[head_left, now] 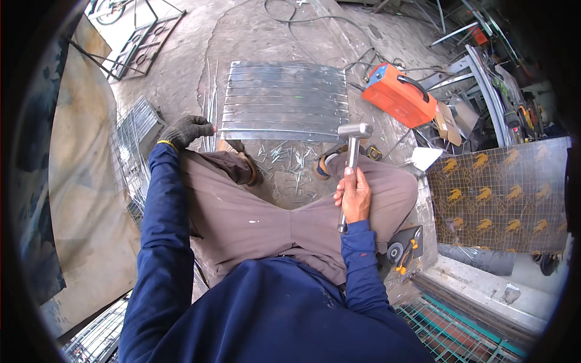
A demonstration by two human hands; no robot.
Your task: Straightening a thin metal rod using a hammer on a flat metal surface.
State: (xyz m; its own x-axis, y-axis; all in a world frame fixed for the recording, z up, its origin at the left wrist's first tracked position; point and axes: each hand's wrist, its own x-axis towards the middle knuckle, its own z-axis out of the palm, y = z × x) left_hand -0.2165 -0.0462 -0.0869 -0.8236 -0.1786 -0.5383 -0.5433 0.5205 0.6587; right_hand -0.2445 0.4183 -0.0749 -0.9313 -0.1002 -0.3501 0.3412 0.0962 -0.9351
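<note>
My bare right hand (354, 195) is wrapped round the handle of a steel hammer (353, 151), held upright over my right thigh with its head by the near right corner of a slatted metal panel (284, 97). The panel is made of flat grey strips side by side and lies between my feet and the far floor. My left hand (189, 130), in a dark knitted glove with a bare fingertip showing, is closed at the left end of a thin metal strip (278, 131) along the panel's near edge. The exact finger contact is small and partly hidden.
Short metal offcuts (290, 158) litter the floor between my feet. An orange welding machine (399, 95) stands to the right, with cables (327, 21) beyond. An angle grinder (396, 251) lies by my right thigh. Stacked metal mesh (136, 130) lies at left, a patterned board (499, 196) at right.
</note>
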